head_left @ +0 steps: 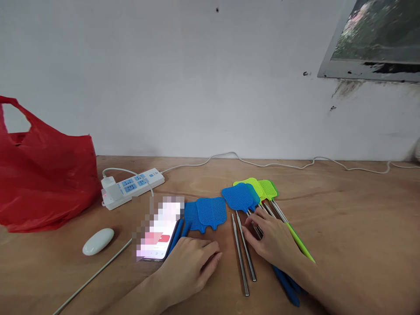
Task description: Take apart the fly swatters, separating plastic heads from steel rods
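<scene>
My left hand (193, 264) rests on the wooden table, fingers loosely bent, holding nothing. Beside it are a lit phone (160, 232) and blue handles (176, 234), partly hidden by the hand. Two blue mesh fly swatter heads (211, 212) lie just beyond it. My right hand (274, 236) hovers or rests over the metal rods of a fanned group of fly swatters, thumb and fingers apart. That group has blue heads (239, 197) and yellow-green heads (256, 187); blue handles (285, 284) come out below my wrist. Two bare metal rods (241, 253) lie between my hands.
A red plastic bag (49, 175) stands at the left. Near it are a white power strip (134, 186) with a plugged-in charger and a white mouse (98, 241). A white cable (269, 165) runs along the wall, and another cable (95, 275) crosses the front left.
</scene>
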The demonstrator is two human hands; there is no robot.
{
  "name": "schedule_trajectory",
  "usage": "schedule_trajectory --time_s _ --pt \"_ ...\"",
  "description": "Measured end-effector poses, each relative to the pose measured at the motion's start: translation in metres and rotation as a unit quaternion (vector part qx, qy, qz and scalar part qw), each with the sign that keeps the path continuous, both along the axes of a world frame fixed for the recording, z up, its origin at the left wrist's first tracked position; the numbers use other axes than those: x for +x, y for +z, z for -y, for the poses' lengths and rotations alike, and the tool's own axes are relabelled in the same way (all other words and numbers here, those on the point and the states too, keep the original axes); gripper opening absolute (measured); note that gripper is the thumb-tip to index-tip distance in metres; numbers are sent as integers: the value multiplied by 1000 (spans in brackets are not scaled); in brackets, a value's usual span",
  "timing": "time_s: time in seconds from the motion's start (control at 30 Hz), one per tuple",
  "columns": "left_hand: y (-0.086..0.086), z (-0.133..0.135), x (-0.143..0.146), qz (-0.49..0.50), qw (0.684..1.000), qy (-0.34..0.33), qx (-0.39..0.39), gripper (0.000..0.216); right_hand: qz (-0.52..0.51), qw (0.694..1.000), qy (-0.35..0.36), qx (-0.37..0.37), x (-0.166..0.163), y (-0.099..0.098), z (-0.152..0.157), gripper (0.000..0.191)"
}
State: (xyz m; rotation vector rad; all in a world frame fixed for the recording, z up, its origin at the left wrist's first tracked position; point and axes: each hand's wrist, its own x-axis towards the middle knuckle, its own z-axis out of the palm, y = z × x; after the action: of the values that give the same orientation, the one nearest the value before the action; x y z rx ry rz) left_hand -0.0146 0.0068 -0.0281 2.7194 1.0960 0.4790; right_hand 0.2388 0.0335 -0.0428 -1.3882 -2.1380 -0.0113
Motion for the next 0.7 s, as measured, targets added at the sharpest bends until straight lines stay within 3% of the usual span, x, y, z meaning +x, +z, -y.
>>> schedule_trajectory --time_s 0.23,0.5,0.7 --pt "9 -4 0 71 992 85 58 20 35 999 -12 -28 -8 6 9 15" --pt "-12 -9 -6 -15 992 74 104 43 48 997 -23 -60 -7 8 9 16" --pt "-3 -6 -2 -16 994 68 82 33 -30 997 -1 -75 -5 13 8 17"
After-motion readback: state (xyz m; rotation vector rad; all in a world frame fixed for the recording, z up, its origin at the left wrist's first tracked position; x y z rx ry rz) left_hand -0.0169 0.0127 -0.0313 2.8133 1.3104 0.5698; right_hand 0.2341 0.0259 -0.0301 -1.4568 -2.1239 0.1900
